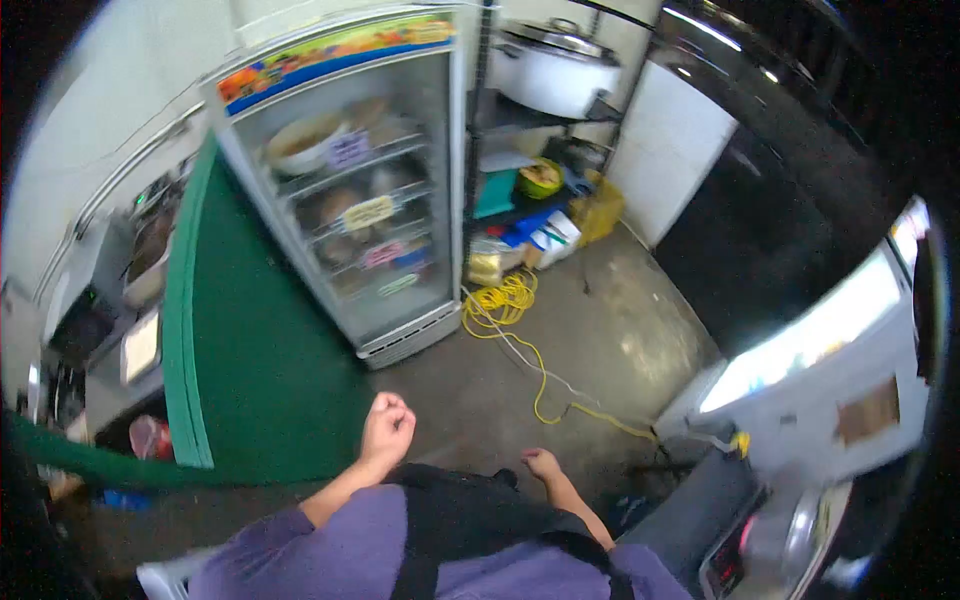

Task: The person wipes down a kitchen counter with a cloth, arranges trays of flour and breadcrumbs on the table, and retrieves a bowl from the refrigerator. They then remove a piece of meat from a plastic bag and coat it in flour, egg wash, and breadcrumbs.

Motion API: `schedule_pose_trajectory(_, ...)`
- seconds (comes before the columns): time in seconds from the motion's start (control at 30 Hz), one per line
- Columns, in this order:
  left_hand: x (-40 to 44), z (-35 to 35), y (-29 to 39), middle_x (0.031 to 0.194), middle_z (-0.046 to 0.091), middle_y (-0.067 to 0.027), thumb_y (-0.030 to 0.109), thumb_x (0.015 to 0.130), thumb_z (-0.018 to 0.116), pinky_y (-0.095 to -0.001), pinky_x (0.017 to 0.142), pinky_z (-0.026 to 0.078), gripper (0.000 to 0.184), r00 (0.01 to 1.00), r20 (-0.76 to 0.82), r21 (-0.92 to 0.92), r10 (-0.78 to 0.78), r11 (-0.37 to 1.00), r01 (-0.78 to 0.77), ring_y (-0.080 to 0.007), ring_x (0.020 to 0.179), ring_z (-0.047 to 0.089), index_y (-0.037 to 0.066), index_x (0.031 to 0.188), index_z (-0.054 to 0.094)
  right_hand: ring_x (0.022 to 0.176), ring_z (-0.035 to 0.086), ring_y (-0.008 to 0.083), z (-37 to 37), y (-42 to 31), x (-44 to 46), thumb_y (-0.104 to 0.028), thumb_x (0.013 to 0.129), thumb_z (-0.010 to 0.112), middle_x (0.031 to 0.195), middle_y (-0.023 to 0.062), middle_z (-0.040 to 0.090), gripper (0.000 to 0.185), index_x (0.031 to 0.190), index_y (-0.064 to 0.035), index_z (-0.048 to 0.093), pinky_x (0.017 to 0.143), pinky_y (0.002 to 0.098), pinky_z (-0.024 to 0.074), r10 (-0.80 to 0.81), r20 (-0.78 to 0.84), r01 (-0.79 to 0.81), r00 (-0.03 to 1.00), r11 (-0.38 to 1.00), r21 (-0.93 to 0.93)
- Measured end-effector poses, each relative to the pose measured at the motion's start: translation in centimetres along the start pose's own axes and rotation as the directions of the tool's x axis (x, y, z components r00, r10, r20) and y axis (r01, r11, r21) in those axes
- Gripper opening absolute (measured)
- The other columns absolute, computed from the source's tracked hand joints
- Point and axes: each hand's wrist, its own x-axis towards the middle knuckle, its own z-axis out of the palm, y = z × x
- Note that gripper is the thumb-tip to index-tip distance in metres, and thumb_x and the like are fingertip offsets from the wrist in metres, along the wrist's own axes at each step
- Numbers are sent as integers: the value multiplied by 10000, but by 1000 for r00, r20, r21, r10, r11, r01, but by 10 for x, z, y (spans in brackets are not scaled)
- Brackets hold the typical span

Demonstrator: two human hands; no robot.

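My left hand (388,430) is raised in front of my body with its fingers curled closed, and no object shows in it. It is nearest to the green panel (280,340) on the left and the glass-door fridge (360,180) ahead. My right hand (542,463) hangs lower, close to the black apron (480,520); its fingers are mostly hidden and slightly blurred. Behind the fridge's shut door, a bowl (305,143) and other food stand on shelves with handwritten labels.
A coiled yellow cord (505,300) trails over the concrete floor (610,340). Right of the fridge, a black rack holds a large white cooker (556,72). A lit display case (800,370) stands at right. Several metal pans sit on the left counter.
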Motion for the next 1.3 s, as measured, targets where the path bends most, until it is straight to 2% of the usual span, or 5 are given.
schedule_pose_trajectory(0.23, 204, 0, -74, 682, 618, -146, 541, 891, 539, -420, 637, 450, 528, 777, -391, -90, -493, 861, 501, -284, 685, 598, 44, 719, 587, 764, 671, 295, -85, 159, 96, -313, 814, 638, 875, 158, 693, 292, 964, -70, 701, 680, 390, 516, -185, -91, 166, 978, 969, -184)
schedule_pose_trajectory(0.3, 259, -16, -154, 574, 530, -77, 442, 963, 442, -433, 620, 434, 503, 664, -545, -505, -512, 833, 228, -271, 586, 532, 69, 650, 568, 757, 668, 341, -99, 198, 117, -369, 860, 588, 813, 185, 684, 341, 905, -52, 706, 707, 408, 524, -481, 185, 461, 857, 555, -692)
schedule_pose_trajectory(0.37, 308, -48, -188, 654, 548, -120, 424, 981, 394, -434, 647, 428, 505, 421, -731, -512, -537, 839, 182, -273, 652, 534, 18, 738, 570, 657, 645, 325, -103, 197, 108, -363, 880, 557, 757, 181, 668, 323, 911, -76, 699, 609, 429, 512, -379, -2, 364, 926, 892, -268)
schedule_pose_trajectory(0.6, 370, -145, -315, 1288, 518, -279, 635, 915, 371, -448, 1021, 347, 784, 487, -693, -396, -532, 845, 359, -420, 1213, 466, -58, 1256, 513, 642, 635, 308, -131, 52, 115, -376, 886, 562, 735, 169, 662, 330, 904, -73, 692, 597, 419, 500, 50, 31, -47, 998, 994, -100)
schedule_pose_trajectory(1.3, 257, -62, -177, 750, 549, -113, 410, 918, 595, -378, 696, 424, 446, 317, -905, -152, -284, 911, 383, -255, 705, 508, -32, 875, 548, 723, 641, 271, -196, -34, 225, -368, 860, 617, 793, 119, 665, 356, 889, -16, 665, 671, 407, 488, -50, 227, 85, 973, 985, -149)
